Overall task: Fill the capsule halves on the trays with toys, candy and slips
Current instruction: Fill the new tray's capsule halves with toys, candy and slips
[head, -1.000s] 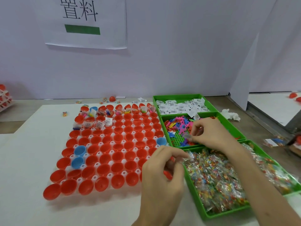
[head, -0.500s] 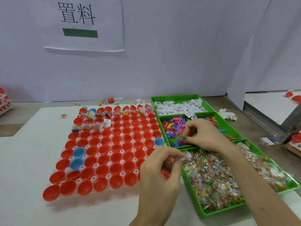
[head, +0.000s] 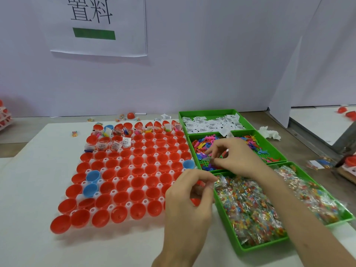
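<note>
A: Barely shifted since a second ago. Right hand (head: 238, 158) still over the toy tray (head: 273, 149), left hand (head: 189, 197) still at the near edge of the capsule tray (head: 107, 208), a touch closer together.

B: Holding anything on the right?

A: Pinching something small and greyish between thumb and forefinger; too blurred to name. Other fingers curled loosely above the coloured toys (head: 207, 141).

B: And the left?

A: Thumb and fingertips drawn together, narrow, around something hidden by the fingers. Can't tell what. Just a hint of red behind the knuckles, likely capsule halves (head: 123, 185) covered by the hand.

B: Where's the candy from there?

A: Immediately right of the left hand, under the right forearm: green candy tray (head: 242, 245) packed with clear packets (head: 248, 207). Far part masked by the arm.

B: Slips?

A: Beyond the right hand, in the farthest green tray (head: 212, 113), white slips (head: 210, 125) heaped; print unreadable.

B: Filled capsules?

A: Far from both hands, back two rows only, left portion. Contents a jumble of slips and colour, hard to separate. Rest of the red halves open and bare, a few blue ones (head: 92, 176) left of the left hand.

B: Anything cut off?

A: Both forearms at the bottom edge; sign (head: 98, 26) on the wall clipped at the top.
</note>
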Demonstrator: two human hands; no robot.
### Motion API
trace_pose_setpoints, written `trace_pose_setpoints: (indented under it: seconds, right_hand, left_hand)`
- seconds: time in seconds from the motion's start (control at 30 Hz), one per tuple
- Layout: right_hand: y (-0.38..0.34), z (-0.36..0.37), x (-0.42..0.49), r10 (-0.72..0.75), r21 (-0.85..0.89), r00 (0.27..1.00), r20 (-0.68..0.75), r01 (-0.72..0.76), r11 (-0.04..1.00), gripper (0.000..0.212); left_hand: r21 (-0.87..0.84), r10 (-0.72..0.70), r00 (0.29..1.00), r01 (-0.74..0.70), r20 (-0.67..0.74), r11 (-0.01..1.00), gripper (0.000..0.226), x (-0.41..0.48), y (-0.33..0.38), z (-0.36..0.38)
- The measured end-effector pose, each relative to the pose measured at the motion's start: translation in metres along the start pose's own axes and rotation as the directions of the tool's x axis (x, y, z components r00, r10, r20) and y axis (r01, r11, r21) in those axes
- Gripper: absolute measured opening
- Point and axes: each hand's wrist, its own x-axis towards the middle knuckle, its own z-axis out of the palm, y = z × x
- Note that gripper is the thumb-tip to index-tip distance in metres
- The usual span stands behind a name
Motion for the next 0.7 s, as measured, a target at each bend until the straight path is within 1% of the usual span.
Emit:
trace_pose_setpoints:
  seconds: [0.07,0.17,0.27,0.33,0.43,0.5,0.6,0.7]
  right_hand:
    - [0.000,0.005,0.001,-0.009,-0.073,0.999,0.048,0.013,0.997,0.026]
    - [0.003,0.005,0.002,-0.012,-0.112,1.000,0.026,0.015,0.994,0.025]
    - [0.007,0.003,0.002,0.004,-0.092,1.000,0.009,-0.003,0.996,0.025]
    - [0.010,0.001,0.003,0.019,-0.044,0.998,-0.062,-0.022,0.999,0.027]
    - [0.011,-0.005,0.003,0.043,0.057,0.979,-0.201,-0.032,0.998,0.026]
    - [0.009,-0.009,0.001,0.063,0.147,0.968,-0.244,-0.027,0.989,0.022]
    - [0.000,-0.017,-0.005,0.083,0.350,0.965,-0.250,0.010,0.937,0.024]
    - [-0.016,-0.026,-0.014,0.079,0.573,0.978,-0.193,0.047,0.818,0.032]
  left_hand:
    - [0.010,0.004,1.000,-0.004,0.001,1.000,0.020,0.000,0.000,0.000]
    - [0.007,-0.003,1.000,0.003,-0.001,1.000,0.019,0.001,0.000,0.000]
    - [-0.026,-0.041,0.999,0.041,-0.006,0.999,0.018,0.001,0.001,0.000]
    - [-0.064,-0.073,0.997,0.072,-0.013,0.995,0.020,0.001,0.001,-0.001]
    - [-0.116,-0.116,0.993,0.113,-0.017,0.987,0.027,0.002,0.002,-0.002]
    - [-0.159,-0.151,0.988,0.146,-0.021,0.976,0.028,0.003,0.003,-0.004]
    - [-0.241,-0.191,0.981,0.175,-0.042,0.954,0.024,0.006,0.005,-0.007]
    - [-0.313,-0.235,0.968,0.198,-0.084,0.929,0.024,0.008,0.004,-0.010]
